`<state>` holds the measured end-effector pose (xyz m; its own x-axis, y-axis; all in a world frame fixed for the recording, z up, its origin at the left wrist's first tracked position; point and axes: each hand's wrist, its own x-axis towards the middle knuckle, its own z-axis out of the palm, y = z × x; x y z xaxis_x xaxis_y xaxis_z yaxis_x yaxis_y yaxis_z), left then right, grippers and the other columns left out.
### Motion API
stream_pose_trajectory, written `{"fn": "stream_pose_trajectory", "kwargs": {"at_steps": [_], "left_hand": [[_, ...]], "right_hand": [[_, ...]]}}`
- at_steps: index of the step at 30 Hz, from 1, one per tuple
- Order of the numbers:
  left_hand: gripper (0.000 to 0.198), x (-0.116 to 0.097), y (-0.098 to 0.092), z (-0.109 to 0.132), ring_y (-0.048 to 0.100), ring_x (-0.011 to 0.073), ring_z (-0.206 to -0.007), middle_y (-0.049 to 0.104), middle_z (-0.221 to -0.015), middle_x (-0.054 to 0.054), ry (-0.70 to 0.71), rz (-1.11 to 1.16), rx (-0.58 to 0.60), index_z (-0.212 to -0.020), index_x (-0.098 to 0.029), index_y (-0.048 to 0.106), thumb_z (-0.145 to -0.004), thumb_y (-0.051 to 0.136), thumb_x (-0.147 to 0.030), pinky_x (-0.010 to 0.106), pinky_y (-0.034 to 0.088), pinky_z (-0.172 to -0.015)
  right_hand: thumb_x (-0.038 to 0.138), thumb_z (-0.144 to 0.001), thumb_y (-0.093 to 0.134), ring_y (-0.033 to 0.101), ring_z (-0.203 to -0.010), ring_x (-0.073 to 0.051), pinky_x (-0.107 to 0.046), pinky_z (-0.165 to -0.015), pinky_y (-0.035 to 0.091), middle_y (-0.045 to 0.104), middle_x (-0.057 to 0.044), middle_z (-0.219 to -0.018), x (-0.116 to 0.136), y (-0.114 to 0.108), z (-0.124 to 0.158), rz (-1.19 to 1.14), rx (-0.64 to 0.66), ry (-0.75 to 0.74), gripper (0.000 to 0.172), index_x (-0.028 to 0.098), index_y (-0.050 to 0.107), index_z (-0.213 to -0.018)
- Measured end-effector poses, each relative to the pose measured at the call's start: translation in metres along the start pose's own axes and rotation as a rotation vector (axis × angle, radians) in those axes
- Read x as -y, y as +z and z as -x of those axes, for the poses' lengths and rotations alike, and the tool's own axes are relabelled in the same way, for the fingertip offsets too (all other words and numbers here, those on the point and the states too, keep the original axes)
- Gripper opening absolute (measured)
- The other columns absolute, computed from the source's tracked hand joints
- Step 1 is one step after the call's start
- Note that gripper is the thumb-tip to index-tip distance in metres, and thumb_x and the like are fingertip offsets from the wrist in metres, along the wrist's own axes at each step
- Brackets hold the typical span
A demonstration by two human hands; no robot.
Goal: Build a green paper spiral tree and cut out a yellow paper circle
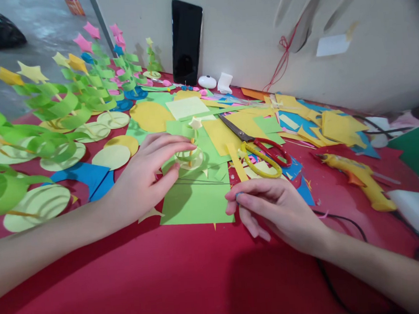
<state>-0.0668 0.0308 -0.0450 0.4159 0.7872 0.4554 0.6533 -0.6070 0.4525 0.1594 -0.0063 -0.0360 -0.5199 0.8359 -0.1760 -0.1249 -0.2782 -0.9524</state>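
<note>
My left hand [150, 163] reaches over a small paper tree, its fingers stretched out and apart. The tree has a pale star [194, 123] on top, an orange stick and a pale round base [190, 163]; my fingertips partly cover it, and I cannot tell whether they touch it. Between thumb and index finger, my right hand [270, 210] pinches a small blue bead-like piece [238, 198]. Green paper [198, 203] lies between the hands. Scissors [255, 149] with one red and one yellow handle lie just beyond my right hand.
Several green spiral paper trees [62, 102] with star tops crowd the left. A black phone [187, 41] leans against the wall, beside a white case [207, 82]. Paper scraps [340, 126] and a yellow glue gun [361, 177] with a black cord lie at the right.
</note>
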Motion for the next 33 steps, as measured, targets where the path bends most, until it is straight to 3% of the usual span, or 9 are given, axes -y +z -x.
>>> {"fn": "stream_pose_trajectory", "kwargs": {"at_steps": [6, 12, 17, 33], "left_hand": [[0.028, -0.0002, 0.0007, -0.0004, 0.044, 0.0187, -0.106, 0.055, -0.108, 0.005, -0.001, -0.003, 0.0, -0.107, -0.017, 0.053, -0.083, 0.04, -0.01, 0.032, 0.037, -0.091], [0.028, -0.0004, 0.0003, 0.0, 0.043, 0.0184, -0.107, 0.054, -0.108, 0.005, 0.0, -0.007, 0.008, -0.108, -0.015, 0.052, -0.083, 0.041, -0.01, 0.031, 0.037, -0.092], [0.028, 0.001, 0.0006, -0.0002, 0.043, 0.0185, -0.106, 0.054, -0.109, 0.004, 0.008, -0.009, 0.001, -0.108, -0.017, 0.052, -0.083, 0.041, -0.01, 0.033, 0.037, -0.092], [0.027, 0.0012, 0.0004, 0.0, 0.044, 0.0192, -0.106, 0.055, -0.108, 0.006, 0.024, -0.009, -0.006, -0.107, -0.015, 0.053, -0.083, 0.042, -0.01, 0.033, 0.037, -0.092]], "right_hand": [[0.022, -0.085, 0.052, 0.058, -0.05, -0.009, -0.016, -0.038, 0.044, 0.064, -0.004, -0.076, -0.0032, -0.0026, 0.0007, -0.025, 0.052, 0.018, 0.015, 0.019, 0.065, -0.091], [0.02, -0.083, 0.055, 0.046, -0.041, -0.001, -0.012, -0.035, 0.032, 0.066, -0.003, -0.075, -0.0011, -0.0023, 0.0019, -0.026, 0.028, 0.014, 0.012, 0.02, 0.067, -0.085], [0.022, -0.083, 0.055, 0.044, -0.04, -0.002, -0.013, -0.034, 0.025, 0.065, -0.002, -0.073, 0.0034, -0.0009, 0.0025, -0.068, 0.025, 0.079, 0.013, 0.019, 0.067, -0.082], [0.019, -0.075, 0.06, 0.045, -0.036, -0.004, -0.019, -0.037, 0.023, 0.066, -0.005, -0.062, 0.0046, -0.0002, 0.0028, -0.083, -0.042, 0.189, 0.011, 0.014, 0.069, -0.072]]}}
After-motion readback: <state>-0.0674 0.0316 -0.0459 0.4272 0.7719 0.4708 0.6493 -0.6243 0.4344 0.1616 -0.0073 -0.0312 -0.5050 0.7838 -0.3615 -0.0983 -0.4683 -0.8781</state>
